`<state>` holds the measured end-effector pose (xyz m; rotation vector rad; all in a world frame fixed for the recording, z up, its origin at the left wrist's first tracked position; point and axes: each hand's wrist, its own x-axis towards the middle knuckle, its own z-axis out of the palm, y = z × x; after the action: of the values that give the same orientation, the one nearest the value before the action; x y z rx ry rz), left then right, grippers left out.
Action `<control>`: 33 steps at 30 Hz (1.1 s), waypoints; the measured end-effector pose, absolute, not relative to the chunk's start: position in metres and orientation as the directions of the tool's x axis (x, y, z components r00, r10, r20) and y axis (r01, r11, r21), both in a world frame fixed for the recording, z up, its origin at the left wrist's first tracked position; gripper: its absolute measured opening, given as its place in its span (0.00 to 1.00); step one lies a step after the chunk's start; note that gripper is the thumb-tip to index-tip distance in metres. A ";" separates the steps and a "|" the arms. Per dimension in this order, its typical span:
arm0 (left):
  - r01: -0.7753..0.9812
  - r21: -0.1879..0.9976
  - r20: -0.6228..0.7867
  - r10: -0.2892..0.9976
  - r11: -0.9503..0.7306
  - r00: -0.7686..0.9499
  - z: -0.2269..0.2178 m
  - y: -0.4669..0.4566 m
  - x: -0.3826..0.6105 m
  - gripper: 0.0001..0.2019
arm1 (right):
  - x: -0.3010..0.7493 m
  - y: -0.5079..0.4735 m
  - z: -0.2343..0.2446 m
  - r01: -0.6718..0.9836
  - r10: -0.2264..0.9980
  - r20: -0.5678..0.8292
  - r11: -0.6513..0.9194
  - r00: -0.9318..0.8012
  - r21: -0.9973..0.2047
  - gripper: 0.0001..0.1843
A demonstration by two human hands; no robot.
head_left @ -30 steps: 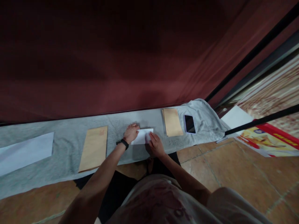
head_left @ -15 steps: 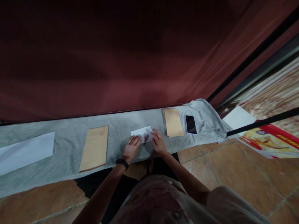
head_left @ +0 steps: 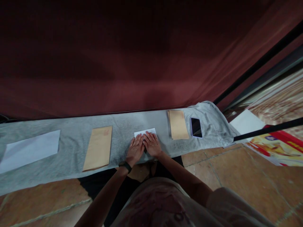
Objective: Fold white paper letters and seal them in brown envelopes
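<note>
A small folded sheet of white paper (head_left: 145, 131) lies on the grey cloth in front of me, its near part covered by my hands. My left hand (head_left: 135, 150) rests flat on it with fingers stretched out, a dark band around the wrist. Close beside it, my right hand (head_left: 152, 145) presses flat on the paper too, fingers extended. The two hands nearly touch at the fingertips. To the left lies a brown envelope (head_left: 98, 148); to the right sits a small stack of brown envelopes (head_left: 179, 124).
A grey cloth (head_left: 71, 142) covers the long narrow surface. White paper (head_left: 30, 151) lies at the far left, a phone (head_left: 196, 127) right of the envelope stack. A dark red curtain (head_left: 118, 63) hangs behind. Black bars (head_left: 267, 129) and a colourful printed box (head_left: 279, 146) are at the right.
My right hand has moved left from the paper's right edge to lie flat beside my left hand. Both hands now cover more of the paper. The view has shifted slightly.
</note>
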<state>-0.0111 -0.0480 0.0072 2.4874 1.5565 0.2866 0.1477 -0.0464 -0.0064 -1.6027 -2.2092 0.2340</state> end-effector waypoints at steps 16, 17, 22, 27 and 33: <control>0.890 0.232 0.141 0.919 -0.392 0.368 -0.002 -0.048 -0.004 0.31 | 0.173 0.015 0.013 0.928 0.961 0.146 0.266 -0.235 -0.261 0.15; 0.888 0.229 0.142 0.917 -0.398 0.374 -0.002 -0.048 -0.004 0.31 | 0.174 0.016 0.013 0.931 0.964 0.140 0.256 -0.226 -0.258 0.15; 0.887 0.226 0.127 0.915 -0.402 0.382 0.001 -0.049 -0.003 0.30 | 0.177 0.009 0.009 0.925 0.964 0.181 0.241 -0.194 -0.293 0.16; 0.887 0.274 0.090 0.929 -0.371 0.360 0.002 -0.047 0.007 0.29 | 0.163 -0.010 -0.001 0.852 0.944 0.222 0.319 -0.245 -0.416 0.21; 0.881 0.293 0.100 0.928 -0.372 0.358 -0.003 -0.045 0.017 0.31 | 0.159 -0.037 -0.011 0.858 0.947 0.203 0.314 -0.251 -0.405 0.25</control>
<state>0.0175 -0.0450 -0.0027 2.4276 1.6384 0.3703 0.1587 -0.0366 -0.0115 -1.6030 -2.1821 0.2961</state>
